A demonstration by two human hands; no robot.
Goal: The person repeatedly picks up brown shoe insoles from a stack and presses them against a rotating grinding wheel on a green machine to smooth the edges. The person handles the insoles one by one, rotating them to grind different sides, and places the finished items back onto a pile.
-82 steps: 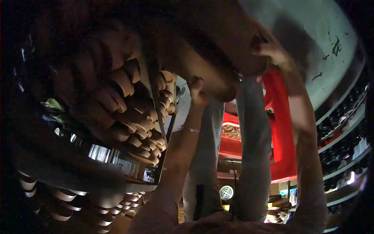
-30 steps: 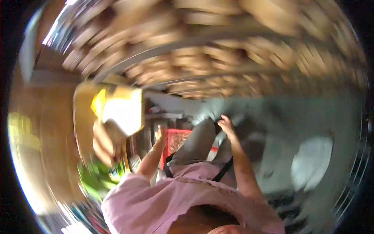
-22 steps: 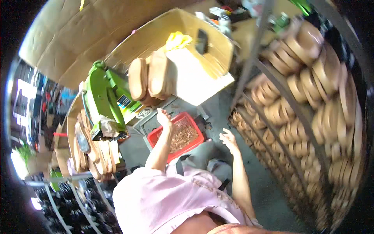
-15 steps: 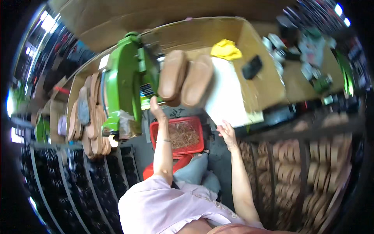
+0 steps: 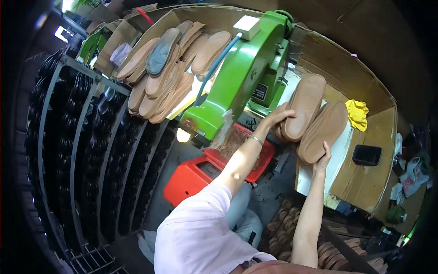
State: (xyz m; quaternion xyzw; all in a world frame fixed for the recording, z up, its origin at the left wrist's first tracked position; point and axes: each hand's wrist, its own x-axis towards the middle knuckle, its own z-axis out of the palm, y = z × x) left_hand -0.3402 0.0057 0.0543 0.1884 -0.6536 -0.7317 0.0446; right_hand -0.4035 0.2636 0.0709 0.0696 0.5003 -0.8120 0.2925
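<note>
Two stacks of tan shoe soles lie side by side on a white board (image 5: 338, 157) to the right of a green machine (image 5: 237, 82). My left hand (image 5: 278, 116) grips the near left edge of the left stack of soles (image 5: 306, 102), its thumb on the top sole. My right hand (image 5: 323, 158) holds the near right edge of the right stack of soles (image 5: 325, 130), thumb up along the side. The undersides of both stacks and some fingertips are hidden.
More tan soles (image 5: 157, 86) and a grey-black sole (image 5: 163, 51) are heaped left of the machine. A yellow cloth (image 5: 357, 114) and a black tray-like object (image 5: 367, 155) lie at right. Below are a red basket of scraps (image 5: 266, 160), a red stool (image 5: 189, 182) and a loaded rack (image 5: 77, 150).
My view has turned to the left. Both hands, apart from the soles before, have reached forward and closed on the near ends of the two stacks.
</note>
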